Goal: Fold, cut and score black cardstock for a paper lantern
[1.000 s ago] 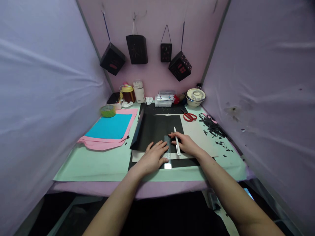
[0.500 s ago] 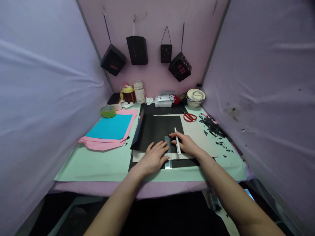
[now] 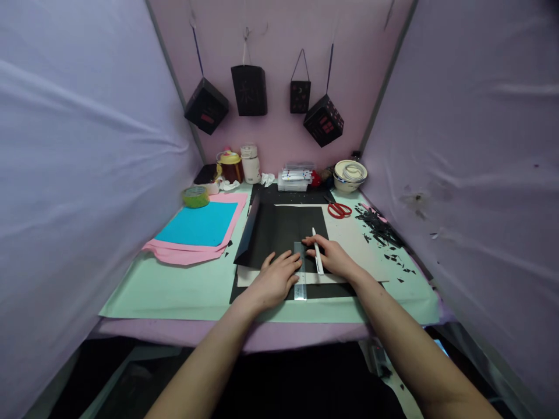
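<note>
My left hand (image 3: 276, 280) lies with its fingers spread across a black paper sheet (image 3: 279, 224), fingertips and thumb against a clear ruler (image 3: 300, 291). The ruler runs front to back over the sheet and past its near edge. In my right hand (image 3: 334, 256) is a slim white pen (image 3: 319, 262), gripped between the fingers just right of the ruler. The fingertips of this hand rest near the ruler's far end. Along the left side of the black sheet a flap (image 3: 248, 233) stands folded up. Beneath it lies a cream board (image 3: 362, 247).
Blue paper (image 3: 198, 224) on pink sheets and a green tape roll (image 3: 195, 196) lie left. Red-handled scissors (image 3: 339, 210) and black scraps (image 3: 379, 226) are right. A marker box (image 3: 296, 181), a bowl (image 3: 349, 174) and a white bottle (image 3: 250, 166) stand behind, below hanging black lanterns (image 3: 248, 90).
The whole view has shifted slightly to the right. Both hands, the ruler and the pen keep nearly the same places on the black sheet.
</note>
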Motion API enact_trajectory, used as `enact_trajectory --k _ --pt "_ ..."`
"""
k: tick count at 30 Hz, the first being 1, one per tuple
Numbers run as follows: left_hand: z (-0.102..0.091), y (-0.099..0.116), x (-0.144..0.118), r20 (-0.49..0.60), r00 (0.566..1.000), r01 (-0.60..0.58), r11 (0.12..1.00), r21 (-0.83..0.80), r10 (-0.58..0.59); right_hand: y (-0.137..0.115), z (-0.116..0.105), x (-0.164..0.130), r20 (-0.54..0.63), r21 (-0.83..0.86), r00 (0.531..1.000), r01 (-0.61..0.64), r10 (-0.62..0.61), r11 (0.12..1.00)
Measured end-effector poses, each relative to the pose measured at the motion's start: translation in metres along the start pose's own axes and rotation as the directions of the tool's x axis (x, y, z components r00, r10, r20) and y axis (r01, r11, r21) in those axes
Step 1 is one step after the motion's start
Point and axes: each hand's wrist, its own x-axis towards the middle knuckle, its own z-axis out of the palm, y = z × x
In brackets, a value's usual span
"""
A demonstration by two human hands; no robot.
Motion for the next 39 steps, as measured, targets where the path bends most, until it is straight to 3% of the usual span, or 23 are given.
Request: enact_trajectory --k 20,28,31,35,39 --pt "0.004 0.000 0.001 -0.026 1.000 0.000 1.000 0.017 0.000 -0.001 0.001 -0.001 -0.006 0.015 1.000 0.003 -0.003 1.000" --pt "0.005 -0.001 0.000 -0.033 0.999 0.002 1.000 0.025 -0.001 -0.026 -0.019 0.008 -0.282 0.044 0.959 0.017 -0.004 0.999" --pt "0.006 -0.001 0.000 -0.034 0.999 0.006 1.000 0.026 -0.005 -0.031 -0.024 0.024 -0.236 0.114 0.970 -0.036 0.062 0.993" --pt "0.005 0.000 0.001 -0.029 0.999 0.014 0.999 0.033 -0.013 -0.022 -0.012 0.043 -0.116 0.280 0.969 -0.179 0.218 0.943" --pt "0.004 0.000 0.001 -0.036 0.999 0.002 0.999 0.035 -0.001 -0.008 0.004 0.047 -0.228 0.210 0.947 -0.178 0.225 0.961"
